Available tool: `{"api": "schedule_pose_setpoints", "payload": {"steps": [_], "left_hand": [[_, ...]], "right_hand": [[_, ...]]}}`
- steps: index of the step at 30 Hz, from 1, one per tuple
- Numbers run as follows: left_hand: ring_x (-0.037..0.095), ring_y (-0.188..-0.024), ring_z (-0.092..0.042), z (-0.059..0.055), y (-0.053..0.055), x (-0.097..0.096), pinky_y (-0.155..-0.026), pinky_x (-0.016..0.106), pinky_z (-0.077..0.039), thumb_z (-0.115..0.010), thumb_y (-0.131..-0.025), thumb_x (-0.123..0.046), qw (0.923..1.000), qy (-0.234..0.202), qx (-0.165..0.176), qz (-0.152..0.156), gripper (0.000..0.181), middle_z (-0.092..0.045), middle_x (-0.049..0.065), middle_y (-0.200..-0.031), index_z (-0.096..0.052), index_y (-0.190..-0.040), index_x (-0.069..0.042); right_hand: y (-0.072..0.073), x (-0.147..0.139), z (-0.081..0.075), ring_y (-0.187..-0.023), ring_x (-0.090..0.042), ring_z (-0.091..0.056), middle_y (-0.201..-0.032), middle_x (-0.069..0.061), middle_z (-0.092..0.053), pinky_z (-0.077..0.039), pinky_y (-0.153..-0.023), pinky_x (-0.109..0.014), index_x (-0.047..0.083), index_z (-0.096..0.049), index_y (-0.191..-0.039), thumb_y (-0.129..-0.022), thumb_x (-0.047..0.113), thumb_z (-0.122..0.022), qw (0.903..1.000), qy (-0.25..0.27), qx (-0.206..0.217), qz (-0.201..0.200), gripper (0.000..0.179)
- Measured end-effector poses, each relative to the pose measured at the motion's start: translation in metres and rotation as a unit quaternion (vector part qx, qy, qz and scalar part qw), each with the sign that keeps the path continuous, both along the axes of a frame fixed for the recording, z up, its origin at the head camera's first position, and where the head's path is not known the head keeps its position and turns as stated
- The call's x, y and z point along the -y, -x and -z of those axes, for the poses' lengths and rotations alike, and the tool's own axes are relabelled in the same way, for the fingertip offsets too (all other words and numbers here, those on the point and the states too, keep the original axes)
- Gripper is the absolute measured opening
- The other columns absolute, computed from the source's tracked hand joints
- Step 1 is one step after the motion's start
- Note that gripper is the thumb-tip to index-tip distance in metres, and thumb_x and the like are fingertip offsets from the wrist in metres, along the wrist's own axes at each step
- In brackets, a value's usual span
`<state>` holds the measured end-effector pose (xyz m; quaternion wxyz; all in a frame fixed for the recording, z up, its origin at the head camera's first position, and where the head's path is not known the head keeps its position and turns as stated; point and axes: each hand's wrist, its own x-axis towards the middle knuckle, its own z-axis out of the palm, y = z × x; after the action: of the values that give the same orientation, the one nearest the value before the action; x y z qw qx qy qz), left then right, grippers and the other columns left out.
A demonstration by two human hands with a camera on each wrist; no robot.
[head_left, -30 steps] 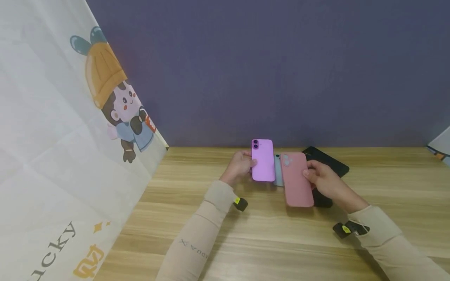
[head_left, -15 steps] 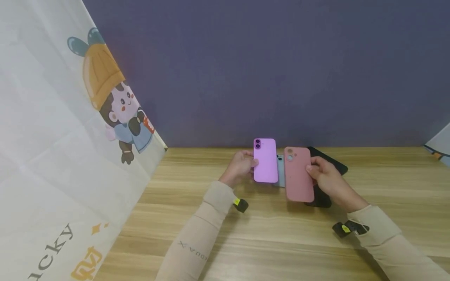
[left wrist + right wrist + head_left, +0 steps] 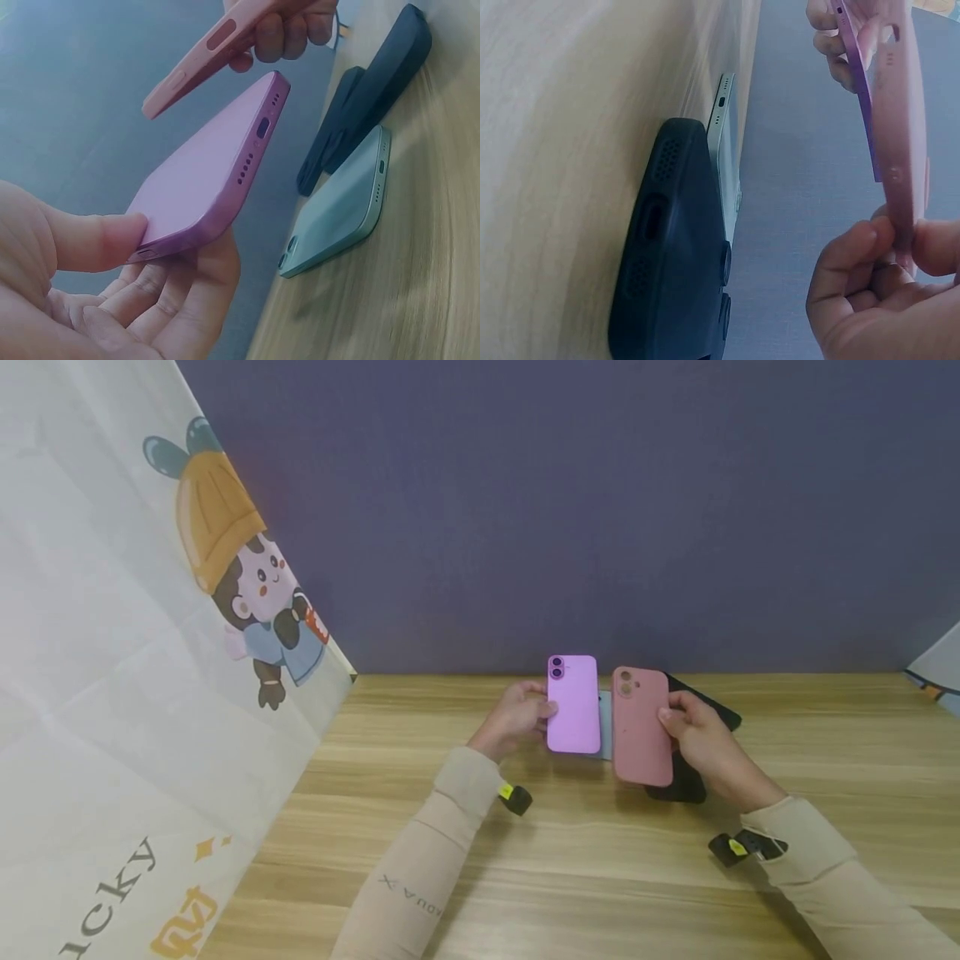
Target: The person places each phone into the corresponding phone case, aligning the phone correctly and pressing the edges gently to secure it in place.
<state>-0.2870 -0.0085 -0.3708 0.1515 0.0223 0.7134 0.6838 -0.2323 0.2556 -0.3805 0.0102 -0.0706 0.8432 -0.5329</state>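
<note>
My left hand (image 3: 517,717) pinches a purple phone (image 3: 574,706) by its left edge, thumb on the back and fingers beneath. The phone's two-lens camera is at its upper left; in the left wrist view its port end (image 3: 259,139) points up and away from the hand. Just to the right, my right hand (image 3: 701,735) grips a pink phone case (image 3: 642,727) by its right edge, its camera cutout at the top left. Phone and case are held side by side above the table, a narrow gap between them in the head view.
Under them on the wooden table (image 3: 570,877) lies a pale green-blue phone (image 3: 341,202), mostly covered in the head view. Beside it are dark phone cases (image 3: 379,90), partly behind the pink case. A dark wall panel (image 3: 570,510) rises at the back, a printed white cloth (image 3: 112,693) at the left.
The purple phone has shifted slightly to the right. The pink case has moved a little up and right, away from me, and tilts less. Both hands keep their grip.
</note>
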Motion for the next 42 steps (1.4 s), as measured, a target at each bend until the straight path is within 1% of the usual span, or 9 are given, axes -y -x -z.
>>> {"api": "schedule_pose_setpoints", "payload": {"steps": [7, 15, 19, 22, 26, 30, 33, 39, 42], "left_hand": [[0.021, -0.078, -0.065, 0.0, 0.001, -0.002, -0.077, 0.039, -0.061, -0.058, -0.097, 0.004, 0.9999, 0.001, 0.007, 0.012, 0.027, -0.065, 0.01, -0.092, -0.054, -0.123, 0.001], [0.021, -0.079, -0.065, 0.001, 0.001, -0.003, -0.082, 0.043, -0.061, -0.058, -0.097, 0.004, 0.9995, 0.012, 0.005, 0.028, 0.025, -0.065, 0.01, -0.091, -0.055, -0.121, -0.001], [0.021, -0.08, -0.065, 0.001, 0.001, -0.004, -0.087, 0.047, -0.061, -0.059, -0.097, 0.004, 0.9993, 0.013, 0.006, 0.034, 0.025, -0.065, 0.01, -0.092, -0.054, -0.121, 0.0], [0.021, -0.081, -0.065, 0.0, 0.0, -0.004, -0.09, 0.049, -0.06, -0.058, -0.097, 0.003, 0.9992, 0.011, 0.008, 0.036, 0.026, -0.065, 0.01, -0.092, -0.054, -0.122, 0.0], [0.022, -0.083, -0.066, -0.002, 0.0, -0.004, -0.091, 0.049, -0.06, -0.058, -0.097, 0.004, 0.9991, 0.008, 0.01, 0.041, 0.028, -0.065, 0.012, -0.095, -0.054, -0.124, 0.001], [0.023, -0.084, -0.066, -0.001, 0.0, -0.006, -0.091, 0.048, -0.06, -0.058, -0.097, 0.004, 0.9989, 0.004, 0.012, 0.046, 0.029, -0.066, 0.013, -0.097, -0.054, -0.125, 0.001], [0.022, -0.083, -0.066, 0.001, 0.0, -0.008, -0.089, 0.047, -0.061, -0.058, -0.096, 0.004, 0.9988, 0.003, 0.011, 0.048, 0.027, -0.065, 0.011, -0.096, -0.054, -0.123, 0.0], [0.023, -0.078, -0.066, 0.005, 0.0, -0.008, -0.08, 0.043, -0.063, -0.058, -0.096, 0.003, 0.9985, -0.002, 0.018, 0.052, 0.022, -0.065, 0.011, -0.091, -0.054, -0.118, -0.001], [0.023, -0.079, -0.066, 0.004, 0.0, -0.008, -0.08, 0.043, -0.063, -0.058, -0.097, 0.003, 0.9984, -0.005, 0.017, 0.054, 0.023, -0.064, 0.01, -0.092, -0.054, -0.119, -0.001]], "right_hand": [[0.002, -0.001, 0.001, -0.087, 0.005, -0.059, -0.133, -0.034, -0.059, -0.054, -0.075, -0.022, -0.013, -0.033, -0.144, -0.113, 0.018, -0.028, 0.9999, 0.001, -0.004, 0.016, 0.044], [0.006, -0.004, 0.005, -0.089, 0.009, -0.056, -0.132, -0.035, -0.057, -0.053, -0.076, -0.018, -0.014, -0.032, -0.144, -0.113, 0.019, -0.029, 0.9995, 0.011, -0.013, 0.027, 0.046], [0.009, -0.005, 0.007, -0.089, 0.009, -0.056, -0.13, -0.031, -0.059, -0.053, -0.076, -0.018, -0.014, -0.032, -0.145, -0.113, 0.02, -0.029, 0.9994, 0.011, -0.013, 0.029, 0.046], [0.01, -0.006, 0.007, -0.089, 0.009, -0.057, -0.123, -0.022, -0.064, -0.053, -0.076, -0.019, -0.013, -0.032, -0.145, -0.113, 0.02, -0.029, 0.9995, 0.012, -0.013, 0.028, 0.046], [0.011, -0.005, 0.006, -0.089, 0.008, -0.057, -0.117, -0.015, -0.066, -0.054, -0.076, -0.019, -0.013, -0.032, -0.146, -0.113, 0.021, -0.031, 0.9993, 0.019, -0.013, 0.028, 0.047], [0.011, -0.005, 0.005, -0.091, 0.01, -0.056, -0.13, -0.028, -0.059, -0.053, -0.077, -0.017, -0.014, -0.03, -0.147, -0.113, 0.021, -0.03, 0.9994, 0.021, -0.011, 0.026, 0.049], [0.011, -0.005, 0.005, -0.091, 0.011, -0.056, -0.136, -0.034, -0.054, -0.053, -0.077, -0.017, -0.013, -0.029, -0.148, -0.113, 0.022, -0.028, 0.9995, 0.023, -0.009, 0.022, 0.05], [0.01, -0.007, 0.004, -0.093, 0.013, -0.054, -0.139, -0.035, -0.052, -0.052, -0.079, -0.016, -0.012, -0.024, -0.152, -0.113, 0.026, -0.027, 0.9999, 0.013, -0.004, 0.009, 0.054], [0.01, -0.007, 0.003, -0.094, 0.013, -0.054, -0.138, -0.034, -0.052, -0.052, -0.079, -0.016, -0.011, -0.024, -0.153, -0.113, 0.028, -0.027, 0.9999, 0.008, -0.003, 0.01, 0.055]]}}
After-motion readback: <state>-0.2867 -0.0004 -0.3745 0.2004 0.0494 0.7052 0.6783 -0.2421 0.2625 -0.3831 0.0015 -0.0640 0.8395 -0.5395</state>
